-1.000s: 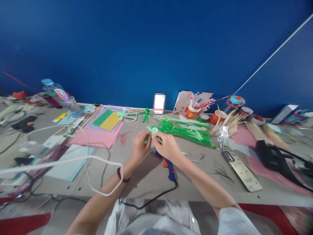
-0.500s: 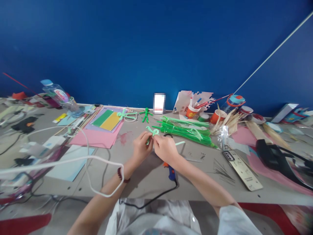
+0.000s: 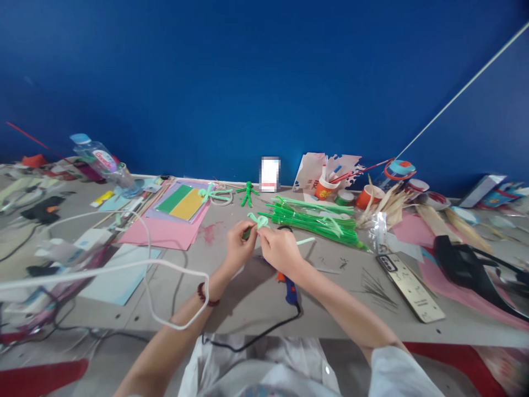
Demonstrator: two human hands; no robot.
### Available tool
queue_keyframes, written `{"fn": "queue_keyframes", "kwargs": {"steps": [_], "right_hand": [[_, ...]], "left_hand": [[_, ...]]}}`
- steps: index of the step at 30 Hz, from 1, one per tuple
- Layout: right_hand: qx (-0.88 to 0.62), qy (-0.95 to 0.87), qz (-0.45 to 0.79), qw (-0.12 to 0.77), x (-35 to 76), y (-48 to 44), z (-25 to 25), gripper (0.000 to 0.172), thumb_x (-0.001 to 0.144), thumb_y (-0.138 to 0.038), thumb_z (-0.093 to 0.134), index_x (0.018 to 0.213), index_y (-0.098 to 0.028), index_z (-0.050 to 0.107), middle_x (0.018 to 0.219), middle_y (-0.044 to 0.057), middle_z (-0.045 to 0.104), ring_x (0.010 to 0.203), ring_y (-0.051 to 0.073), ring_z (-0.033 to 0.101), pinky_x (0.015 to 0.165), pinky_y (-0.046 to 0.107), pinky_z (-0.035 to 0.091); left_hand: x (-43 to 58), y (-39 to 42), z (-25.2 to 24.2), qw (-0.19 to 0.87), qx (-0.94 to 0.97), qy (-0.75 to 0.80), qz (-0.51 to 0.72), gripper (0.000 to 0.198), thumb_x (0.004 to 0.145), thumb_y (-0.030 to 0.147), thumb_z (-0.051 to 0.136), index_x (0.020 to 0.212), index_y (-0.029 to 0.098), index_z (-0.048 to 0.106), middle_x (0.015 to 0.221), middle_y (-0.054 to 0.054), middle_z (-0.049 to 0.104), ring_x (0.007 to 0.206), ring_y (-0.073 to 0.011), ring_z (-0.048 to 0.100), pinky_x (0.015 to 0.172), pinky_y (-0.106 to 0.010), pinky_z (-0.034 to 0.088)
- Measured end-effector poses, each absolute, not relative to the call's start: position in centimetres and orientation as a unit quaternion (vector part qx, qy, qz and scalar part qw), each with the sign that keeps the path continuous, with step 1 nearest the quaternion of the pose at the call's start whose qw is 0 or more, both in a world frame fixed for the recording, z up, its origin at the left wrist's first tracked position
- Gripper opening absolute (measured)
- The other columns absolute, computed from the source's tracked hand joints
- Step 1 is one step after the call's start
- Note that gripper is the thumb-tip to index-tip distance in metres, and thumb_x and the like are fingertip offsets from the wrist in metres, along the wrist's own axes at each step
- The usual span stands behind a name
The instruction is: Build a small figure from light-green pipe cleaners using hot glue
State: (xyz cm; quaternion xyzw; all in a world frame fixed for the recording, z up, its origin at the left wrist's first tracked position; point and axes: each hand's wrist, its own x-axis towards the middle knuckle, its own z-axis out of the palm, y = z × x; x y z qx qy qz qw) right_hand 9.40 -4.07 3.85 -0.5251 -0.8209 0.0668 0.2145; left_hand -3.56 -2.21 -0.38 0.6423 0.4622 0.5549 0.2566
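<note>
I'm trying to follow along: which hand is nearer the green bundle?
Right. The right hand is just left of the green bundle, on its near side; the left hand is farther left.

Even light, soft shadows on the desk (image 3: 347,317), glints on clear bag (image 3: 379,227), pixelated screen (image 3: 270,174), stretched edges

I look through one head camera, forward and down, left hand (image 3: 239,245) and right hand (image 3: 281,249) near, blue wall (image 3: 264,82) beyond.

No lettering is legible, even on the bottle (image 3: 102,159).
</note>
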Motion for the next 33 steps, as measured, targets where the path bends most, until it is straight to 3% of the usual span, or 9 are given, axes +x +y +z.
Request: {"fn": "queue_keyframes", "kwargs": {"steps": [5,11,16,19,23,27,30,33], "right_hand": [[-0.529,-0.815,0.075,0.224,9.5,-4.1,4.0,0.024,0.09,-0.022,0.04,0.079,-0.019,0.061,0.072,0.005,0.068,0.063,0.016,0.059,0.057,0.025,0.028],[-0.528,-0.784,0.156,0.286,9.7,-3.6,3.8,0.027,0.089,-0.022,0.039,0.078,-0.021,0.063,0.073,0.004,0.068,0.069,0.016,0.06,0.06,0.022,0.033],[-0.498,-0.741,0.266,0.365,9.8,-2.6,3.1,0.03,0.088,-0.028,0.042,0.077,-0.018,0.068,0.071,0.002,0.067,0.064,0.014,0.058,0.059,0.021,0.036],[-0.505,-0.715,0.311,0.37,10.0,-1.9,2.8,0.034,0.086,-0.033,0.043,0.072,-0.015,0.068,0.059,0.0,0.06,0.056,0.013,0.052,0.055,0.021,0.034],[-0.487,-0.698,0.366,0.377,10.2,-1.3,2.6,0.031,0.084,-0.033,0.045,0.071,-0.015,0.067,0.061,0.0,0.059,0.057,0.013,0.05,0.055,0.022,0.033],[-0.489,-0.645,0.444,0.385,10.3,-0.9,2.2,0.022,0.079,-0.036,0.052,0.082,-0.017,0.063,0.049,-0.005,0.048,0.043,0.009,0.035,0.045,0.021,0.025],[-0.475,-0.599,0.507,0.398,10.3,-0.8,2.1,0.028,0.075,-0.039,0.057,0.093,-0.018,0.06,0.041,-0.01,0.035,0.038,0.007,0.022,0.041,0.021,0.017],[-0.437,-0.568,0.558,0.419,10.2,-0.8,2.2,0.032,0.073,-0.042,0.058,0.092,-0.017,0.061,0.042,-0.011,0.032,0.038,0.006,0.019,0.041,0.022,0.017]], "left_hand": [[-3.5,-2.0,-0.4,0.38,0.57,0.445,0.577,0.024,0.076,0.039,0.059,0.068,0.016,0.06,0.064,-0.001,0.058,0.058,-0.0115,0.05,0.054,-0.023,0.038],[-3.6,-1.8,0.1,0.53,0.468,0.416,0.572,0.027,0.071,0.04,0.064,0.065,0.016,0.057,0.052,0.004,0.045,0.043,-0.0053,0.033,0.041,-0.019,0.024],[-3.6,-1.9,0.2,0.578,0.414,0.394,0.582,0.024,0.07,0.036,0.066,0.068,0.016,0.055,0.054,0.005,0.045,0.044,-0.0044,0.033,0.043,-0.018,0.025],[-3.5,-2.1,0.4,0.597,0.4,0.379,0.584,0.024,0.07,0.036,0.067,0.069,0.016,0.054,0.053,0.005,0.046,0.044,-0.0043,0.033,0.044,-0.018,0.025],[-3.6,-2.1,0.6,0.643,0.368,0.361,0.567,0.024,0.068,0.034,0.068,0.068,0.016,0.051,0.057,0.004,0.05,0.044,-0.004,0.033,0.043,-0.018,0.023],[-3.7,-2.1,0.4,0.682,0.343,0.328,0.557,0.023,0.067,0.031,0.069,0.066,0.016,0.051,0.05,0.006,0.04,0.041,-0.0034,0.029,0.041,-0.018,0.021],[-3.8,-2.1,0.3,0.707,0.349,0.294,0.541,0.022,0.069,0.03,0.068,0.066,0.014,0.053,0.049,0.007,0.037,0.039,-0.0027,0.026,0.04,-0.019,0.019],[-3.8,-1.9,0.2,0.711,0.361,0.284,0.533,0.023,0.07,0.032,0.067,0.066,0.014,0.053,0.051,0.006,0.038,0.039,-0.0024,0.026,0.04,-0.02,0.019]]}}
